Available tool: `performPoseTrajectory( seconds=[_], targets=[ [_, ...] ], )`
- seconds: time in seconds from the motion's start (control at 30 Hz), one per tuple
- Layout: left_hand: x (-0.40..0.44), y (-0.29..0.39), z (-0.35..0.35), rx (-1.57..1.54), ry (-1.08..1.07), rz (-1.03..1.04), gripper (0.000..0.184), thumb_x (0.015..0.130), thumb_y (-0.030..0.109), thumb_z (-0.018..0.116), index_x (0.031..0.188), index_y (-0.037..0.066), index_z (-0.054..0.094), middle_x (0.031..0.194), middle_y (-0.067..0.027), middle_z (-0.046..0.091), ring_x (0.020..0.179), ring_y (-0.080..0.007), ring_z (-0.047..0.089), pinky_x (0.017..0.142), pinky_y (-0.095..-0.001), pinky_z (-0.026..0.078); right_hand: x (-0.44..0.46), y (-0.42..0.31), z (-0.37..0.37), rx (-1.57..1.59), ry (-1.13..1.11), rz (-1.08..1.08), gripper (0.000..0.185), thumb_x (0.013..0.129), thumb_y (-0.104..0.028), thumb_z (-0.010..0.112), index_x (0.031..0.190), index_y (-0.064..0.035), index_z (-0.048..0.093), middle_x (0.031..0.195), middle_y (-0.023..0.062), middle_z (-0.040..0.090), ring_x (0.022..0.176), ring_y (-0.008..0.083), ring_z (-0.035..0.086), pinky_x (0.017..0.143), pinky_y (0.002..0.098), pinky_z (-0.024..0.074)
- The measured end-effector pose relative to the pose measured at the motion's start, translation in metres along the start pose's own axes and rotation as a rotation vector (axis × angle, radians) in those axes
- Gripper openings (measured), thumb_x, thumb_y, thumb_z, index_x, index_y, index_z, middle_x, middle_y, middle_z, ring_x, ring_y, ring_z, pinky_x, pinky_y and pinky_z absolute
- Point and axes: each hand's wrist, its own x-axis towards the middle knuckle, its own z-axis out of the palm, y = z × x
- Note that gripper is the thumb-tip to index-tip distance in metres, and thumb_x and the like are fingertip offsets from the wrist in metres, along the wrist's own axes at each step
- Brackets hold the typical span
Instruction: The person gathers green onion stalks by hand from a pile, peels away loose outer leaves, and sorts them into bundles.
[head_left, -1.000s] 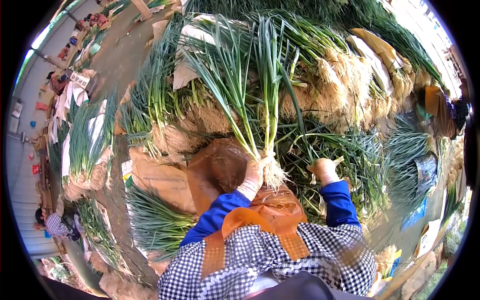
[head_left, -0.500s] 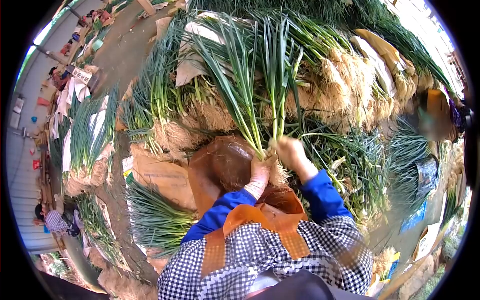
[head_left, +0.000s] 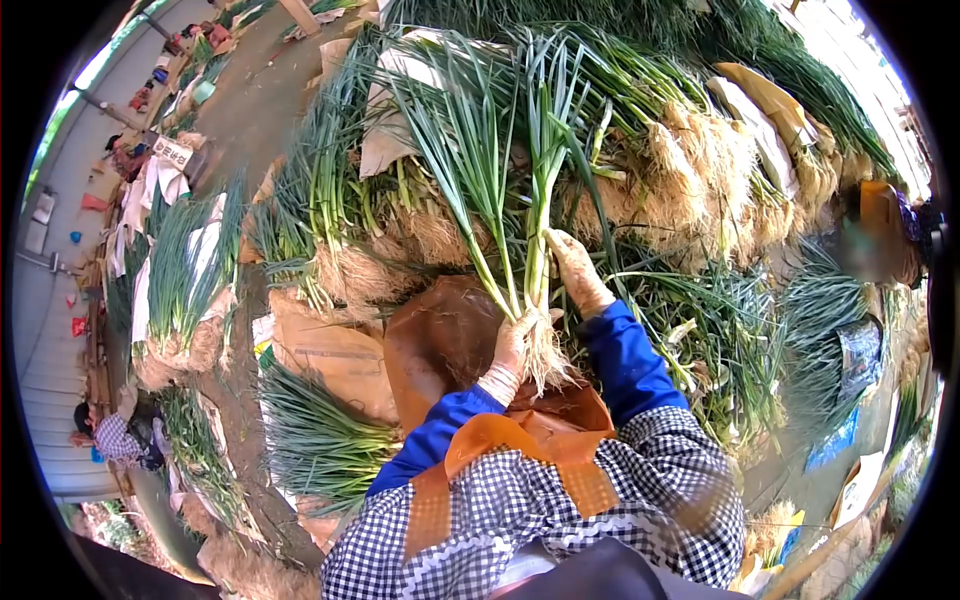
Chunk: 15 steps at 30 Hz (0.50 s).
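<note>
My left hand (head_left: pixel 511 348) is closed round the lower stems of several green onions (head_left: pixel 484 200), just above their pale roots (head_left: pixel 545 356). The long leaves fan out away from me. Higher up the stalks, my right hand (head_left: pixel 577 270) has its fingers pressed on the rightmost green onion's pale stem (head_left: pixel 541 222). Below the roots, a brown apron (head_left: pixel 425 325) covers my lap, with bits of root fibre stuck to it.
Rows of green onions (head_left: pixel 690 165) with tangled roots lie ahead. Loose leaves (head_left: pixel 715 345) are heaped to my right. Another bundle (head_left: pixel 325 435) lies at my left beside a brown sack (head_left: pixel 330 355). A person in a checked top (head_left: pixel 118 440) is at far left.
My right hand has moved from close beside the left hand, near the stem bases, up along the stalk. The roots below my left hand now hang in fuller view.
</note>
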Motion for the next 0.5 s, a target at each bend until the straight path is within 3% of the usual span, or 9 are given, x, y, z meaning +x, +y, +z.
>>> performPoseTrajectory(
  seconds=[0.1, 0.13, 0.2, 0.23, 0.37, 0.4, 0.47, 0.5],
  targets=[
    [0.001, -0.002, -0.015, -0.088, 0.027, -0.063, 0.024, 0.09, 0.014, 0.054, 0.109, -0.001, 0.053, 0.09, -0.0158, 0.063, 0.066, -0.0157, 0.059, 0.058, -0.0257, 0.05, 0.006, 0.034, -0.002, 0.076, 0.122, -0.112, 0.018, 0.092, -0.024, 0.055, 0.087, -0.0081, 0.061, 0.074, -0.0065, 0.053, 0.066, 0.0038, 0.048, 0.055, 0.0202, 0.0403],
    [0.001, -0.003, -0.015, -0.083, 0.038, -0.054, 0.023, 0.09, 0.014, 0.053, 0.108, -0.001, 0.053, 0.088, -0.0134, 0.062, 0.066, -0.0166, 0.059, 0.057, -0.0272, 0.051, 0.01, 0.044, -0.004, 0.007, 0.185, -0.208, 0.022, 0.091, -0.028, 0.055, 0.083, -0.008, 0.061, 0.069, -0.0006, 0.057, 0.063, 0.0129, 0.054, 0.056, 0.026, 0.0431],
    [0.001, -0.007, -0.009, -0.027, 0.12, -0.003, 0.017, 0.089, 0.012, 0.055, 0.102, 0.001, 0.056, 0.084, -0.0088, 0.061, 0.067, -0.0155, 0.059, 0.059, -0.0261, 0.05, 0.012, 0.047, -0.02, -0.811, 0.381, -0.338, 0.026, 0.089, -0.032, 0.056, 0.08, -0.0077, 0.059, 0.07, 0.0098, 0.061, 0.063, 0.0277, 0.058, 0.058, 0.0333, 0.0453],
    [-0.001, -0.008, -0.006, 0.061, 0.128, 0.065, 0.015, 0.089, 0.01, 0.055, 0.101, 0.001, 0.057, 0.085, -0.0074, 0.061, 0.068, -0.0147, 0.059, 0.06, -0.0253, 0.05, -0.001, 0.016, -0.007, -1.132, 0.396, -0.236, 0.028, 0.086, -0.036, 0.057, 0.083, -0.0082, 0.056, 0.074, 0.0161, 0.06, 0.068, 0.0371, 0.057, 0.062, 0.0387, 0.0466],
    [0.002, -0.012, 0.009, 0.302, 0.115, 0.255, 0.017, 0.085, 0.002, 0.059, 0.102, 0.002, 0.057, 0.087, -0.002, 0.06, 0.074, -0.0103, 0.057, 0.067, -0.0228, 0.048, 0.022, 0.001, -0.021, -0.912, 0.111, -0.293, 0.047, 0.078, -0.037, 0.067, 0.109, -0.0041, 0.055, 0.092, 0.0122, 0.067, 0.09, 0.0233, 0.064, 0.077, 0.0327, 0.0494],
    [0.001, -0.012, 0.014, 0.45, 0.125, 0.347, 0.019, 0.084, 0.001, 0.06, 0.103, 0.001, 0.057, 0.088, -0.0012, 0.06, 0.076, -0.0095, 0.056, 0.07, -0.0228, 0.047, 0.001, -0.037, 0.001, -1.065, 0.106, -0.219, 0.045, 0.077, -0.04, 0.067, 0.106, -0.0065, 0.058, 0.087, 0.0136, 0.066, 0.084, 0.0281, 0.064, 0.073, 0.0349, 0.0501],
    [0.002, -0.015, 0.006, 0.437, 0.142, 0.341, 0.02, 0.083, 0.0, 0.061, 0.103, 0.001, 0.057, 0.089, -0.0009, 0.059, 0.077, -0.0096, 0.056, 0.071, -0.023, 0.047, 0.015, -0.028, -0.005, -1.39, 0.135, -0.437, 0.037, 0.079, -0.042, 0.065, 0.098, -0.0106, 0.06, 0.079, 0.0148, 0.065, 0.076, 0.0335, 0.063, 0.067, 0.0386, 0.0503],
    [0.002, -0.015, 0.004, 0.43, 0.158, 0.336, 0.021, 0.082, -0.001, 0.062, 0.103, 0.001, 0.057, 0.089, -0.0007, 0.059, 0.078, -0.0097, 0.056, 0.073, -0.0233, 0.047, 0.011, -0.034, 0.005, -1.285, 0.15, -0.478, 0.023, 0.083, -0.036, 0.06, 0.088, -0.0132, 0.061, 0.072, 0.0146, 0.063, 0.07, 0.0365, 0.061, 0.063, 0.0423, 0.0498]
  ],
)
